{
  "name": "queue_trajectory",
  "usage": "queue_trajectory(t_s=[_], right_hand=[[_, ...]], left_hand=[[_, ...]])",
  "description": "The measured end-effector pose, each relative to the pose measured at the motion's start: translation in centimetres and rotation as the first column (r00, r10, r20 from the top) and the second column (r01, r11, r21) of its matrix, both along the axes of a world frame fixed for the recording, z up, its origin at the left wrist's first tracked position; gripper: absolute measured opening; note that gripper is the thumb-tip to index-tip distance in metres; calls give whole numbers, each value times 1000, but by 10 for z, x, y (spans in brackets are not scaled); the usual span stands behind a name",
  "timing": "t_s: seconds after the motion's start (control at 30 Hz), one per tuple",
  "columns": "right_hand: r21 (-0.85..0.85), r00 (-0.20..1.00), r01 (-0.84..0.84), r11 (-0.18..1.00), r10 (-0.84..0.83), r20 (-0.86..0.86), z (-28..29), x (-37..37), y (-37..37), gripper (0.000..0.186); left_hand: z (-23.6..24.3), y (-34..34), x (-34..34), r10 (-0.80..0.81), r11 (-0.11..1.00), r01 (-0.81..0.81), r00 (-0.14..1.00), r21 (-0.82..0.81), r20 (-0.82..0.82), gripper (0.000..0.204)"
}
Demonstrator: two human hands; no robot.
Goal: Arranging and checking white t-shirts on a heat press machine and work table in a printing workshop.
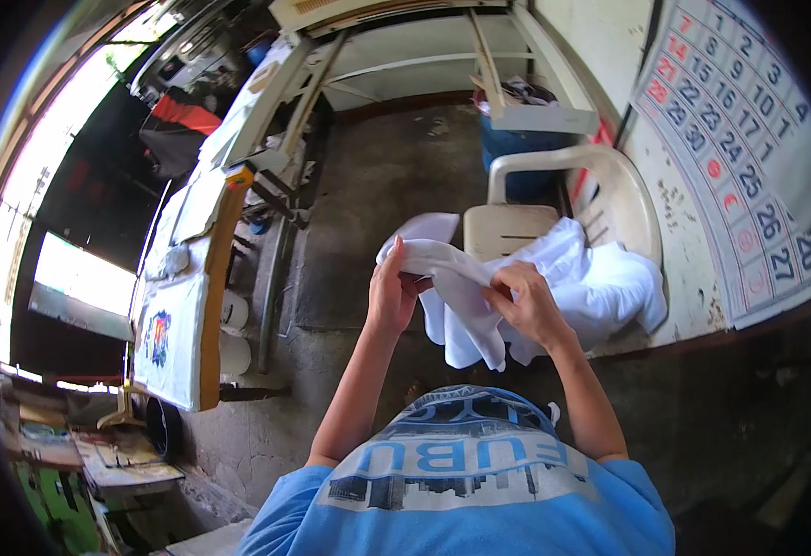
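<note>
A white cloth (449,271) is stretched between my hands in front of my chest, its loose folds hanging down. My left hand (393,287) grips one end, with the thumb on top. At the other end, the fingers of my right hand (528,301) pinch the same cloth. Just beyond, a heap of white fabric (605,283) lies over the seat of a cream plastic chair (509,222) and hangs off its near side. I cannot tell whether the held cloth is joined to that heap.
To the left stands a long wood-edged work table (209,347) with a printed white cloth (160,343) on it. A blue bin (514,148) is behind the chair. A large wall calendar (734,157) hangs at the right. Cream frames (543,119) stand at the back.
</note>
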State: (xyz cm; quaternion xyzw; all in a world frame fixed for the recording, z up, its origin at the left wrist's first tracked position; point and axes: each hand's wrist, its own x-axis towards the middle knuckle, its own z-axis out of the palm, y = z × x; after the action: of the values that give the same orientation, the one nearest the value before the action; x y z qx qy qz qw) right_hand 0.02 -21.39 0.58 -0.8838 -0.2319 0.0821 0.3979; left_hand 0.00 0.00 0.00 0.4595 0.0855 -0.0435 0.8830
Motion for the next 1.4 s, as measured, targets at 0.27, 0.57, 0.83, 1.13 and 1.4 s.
queue_trajectory(t_s=[0.27,0.57,0.83,1.13,1.4], right_hand=[[410,944,-64,910,-78,320,17,-17,49,17],[149,859,-88,985,-1,512,36,-55,82,13],[325,786,-8,946,-195,587,56,-53,98,20],[236,713,96,967,-232,661,63,-54,119,16],[469,934,219,856,-323,152,69,-64,103,5]], left_hand=[[19,17,-30,39,999,-37,996,-37,83,34],[27,40,-27,62,987,-44,991,-153,115,33],[36,37,-45,-58,943,120,977,-310,203,44],[40,31,-52,-159,918,221,966,-330,204,45],[22,35,-50,-342,908,356,934,-220,102,15]])
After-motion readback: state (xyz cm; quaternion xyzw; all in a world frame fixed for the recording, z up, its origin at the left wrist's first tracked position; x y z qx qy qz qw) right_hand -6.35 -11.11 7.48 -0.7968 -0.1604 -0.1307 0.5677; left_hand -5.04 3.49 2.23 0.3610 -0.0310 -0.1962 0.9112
